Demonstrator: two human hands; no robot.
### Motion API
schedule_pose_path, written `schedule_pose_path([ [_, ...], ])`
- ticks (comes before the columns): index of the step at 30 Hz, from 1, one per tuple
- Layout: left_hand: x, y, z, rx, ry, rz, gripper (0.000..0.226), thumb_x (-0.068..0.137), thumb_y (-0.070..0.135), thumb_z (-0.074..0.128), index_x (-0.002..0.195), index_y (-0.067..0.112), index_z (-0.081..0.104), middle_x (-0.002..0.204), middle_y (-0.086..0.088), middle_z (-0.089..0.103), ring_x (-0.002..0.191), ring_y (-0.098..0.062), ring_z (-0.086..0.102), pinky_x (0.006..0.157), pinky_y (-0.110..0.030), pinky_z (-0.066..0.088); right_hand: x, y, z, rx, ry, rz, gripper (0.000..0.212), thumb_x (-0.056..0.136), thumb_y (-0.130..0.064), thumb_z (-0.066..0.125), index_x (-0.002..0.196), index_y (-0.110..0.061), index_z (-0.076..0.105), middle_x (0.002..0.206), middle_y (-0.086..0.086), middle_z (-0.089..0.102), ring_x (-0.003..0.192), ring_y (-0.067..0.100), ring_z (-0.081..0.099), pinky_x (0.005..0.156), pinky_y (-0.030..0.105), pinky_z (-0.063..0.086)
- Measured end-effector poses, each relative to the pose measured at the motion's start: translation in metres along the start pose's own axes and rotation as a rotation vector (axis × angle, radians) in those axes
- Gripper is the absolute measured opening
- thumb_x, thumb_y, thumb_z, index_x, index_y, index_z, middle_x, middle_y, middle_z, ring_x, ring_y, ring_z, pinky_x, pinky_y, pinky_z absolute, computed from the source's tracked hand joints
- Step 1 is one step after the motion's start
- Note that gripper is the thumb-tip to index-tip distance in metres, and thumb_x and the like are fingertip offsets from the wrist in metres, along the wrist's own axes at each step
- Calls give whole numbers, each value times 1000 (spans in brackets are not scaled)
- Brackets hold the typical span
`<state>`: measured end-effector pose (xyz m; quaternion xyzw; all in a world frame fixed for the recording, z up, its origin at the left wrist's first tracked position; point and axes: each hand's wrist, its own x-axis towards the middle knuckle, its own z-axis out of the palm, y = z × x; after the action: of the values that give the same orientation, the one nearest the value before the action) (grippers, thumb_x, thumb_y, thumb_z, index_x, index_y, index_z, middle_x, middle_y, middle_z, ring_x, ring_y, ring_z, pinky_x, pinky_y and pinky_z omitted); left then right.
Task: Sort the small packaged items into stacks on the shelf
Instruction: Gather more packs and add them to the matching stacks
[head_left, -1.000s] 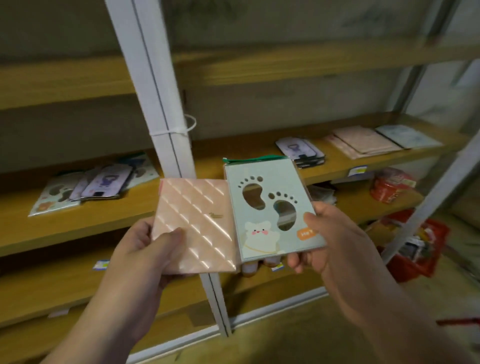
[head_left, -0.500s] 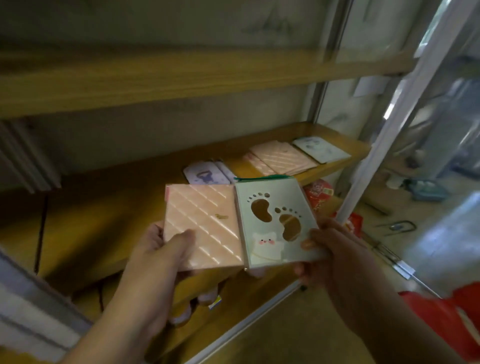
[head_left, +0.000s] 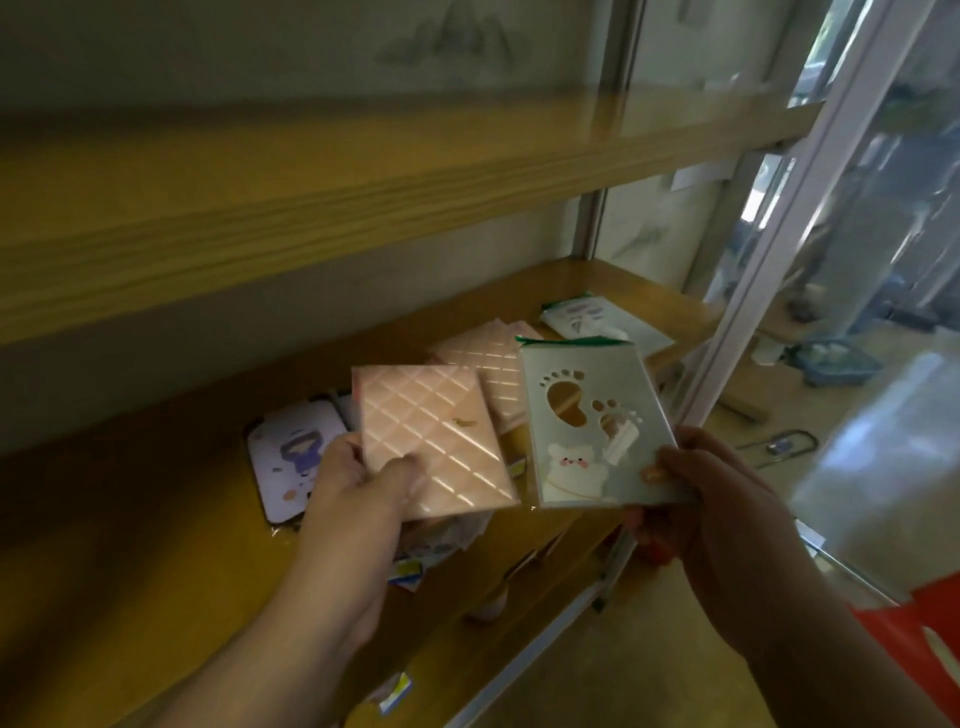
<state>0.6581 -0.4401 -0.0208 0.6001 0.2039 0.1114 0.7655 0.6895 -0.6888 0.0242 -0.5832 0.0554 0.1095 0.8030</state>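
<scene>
My left hand (head_left: 358, 483) grips a pink quilted packet (head_left: 431, 436) by its lower left corner, held above the wooden shelf (head_left: 156, 493). My right hand (head_left: 696, 493) holds a pale green packet (head_left: 592, 421) with footprint cut-outs and a bear, by its lower right edge. The two packets sit side by side, almost touching. On the shelf behind them lies a stack of pink quilted packets (head_left: 493, 364), a pale green stack (head_left: 602, 322) further right, and a white packet with a purple figure (head_left: 293, 457) to the left.
An upper wooden shelf (head_left: 363, 171) overhangs close above. A white metal upright (head_left: 779, 223) stands at the right end of the shelf. Lower shelves show price tags (head_left: 405, 569). A red bag (head_left: 914, 644) sits on the floor at the right.
The view has swung right and moved closer to the shelf's right end. Both hands carried their packets along and now hover over the pink and green stacks.
</scene>
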Motion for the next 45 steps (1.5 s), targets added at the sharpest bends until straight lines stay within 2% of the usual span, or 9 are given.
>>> schedule_pose_path([
  [5,35,4,43,81,128,51,68,62,42,78,125,31,55,108,2,76,95,-20,73,84,-45,58,53,-16,-22,23,-45,60,20,95,-5,48,103,-8,65,101,24,67,57,24,64,42,30,50],
  [10,73,10,98,175,247,119,71,82,24,76,142,30,40,116,8,66,103,-16,66,86,-37,55,111,-41,-48,14,-72,110,15,92,-7,55,99,-12,67,88,25,72,49,25,62,39,29,47],
  [16,98,8,155,268,306,125,45,86,18,73,123,33,53,104,16,71,92,-4,69,65,-19,52,180,-74,-71,-114,-23,211,10,92,-8,61,91,-17,62,75,24,70,43,26,57,40,30,45],
  [19,104,8,166,576,387,208,33,88,16,71,109,38,59,91,26,70,88,8,65,65,-11,48,205,-82,-84,-154,-76,226,9,95,-10,59,100,-17,62,89,27,70,50,29,58,45,34,46],
  [22,104,6,172,921,436,210,42,89,22,68,129,28,57,133,0,59,124,-23,52,89,-27,42,221,-81,-102,-158,-179,201,18,96,-15,58,114,-16,62,95,24,73,58,28,63,51,35,48],
  [26,100,0,179,1155,490,148,61,83,39,61,140,19,51,150,-22,39,134,-45,35,106,-50,33,246,-73,-124,-197,-227,151,19,97,-20,58,115,-21,63,92,16,75,62,25,66,51,33,51],
  [34,93,-13,198,1363,475,311,43,89,18,61,132,24,60,150,-8,46,145,-34,28,114,-56,26,306,-71,-140,-447,-302,19,22,102,-30,49,120,-26,60,83,4,76,62,16,68,53,26,52],
  [38,90,-18,210,1476,464,342,43,90,27,60,133,25,57,153,-5,43,148,-30,21,118,-52,12,326,-73,-131,-635,-345,-69,20,102,-33,47,115,-28,61,80,-3,75,60,9,67,56,28,54],
  [45,87,-19,221,1466,446,344,43,90,35,61,132,29,59,154,-2,41,148,-27,17,116,-49,13,335,-78,-126,-1201,-281,-436,44,92,-48,56,132,-28,54,113,-10,63,86,3,58,57,17,41],
])
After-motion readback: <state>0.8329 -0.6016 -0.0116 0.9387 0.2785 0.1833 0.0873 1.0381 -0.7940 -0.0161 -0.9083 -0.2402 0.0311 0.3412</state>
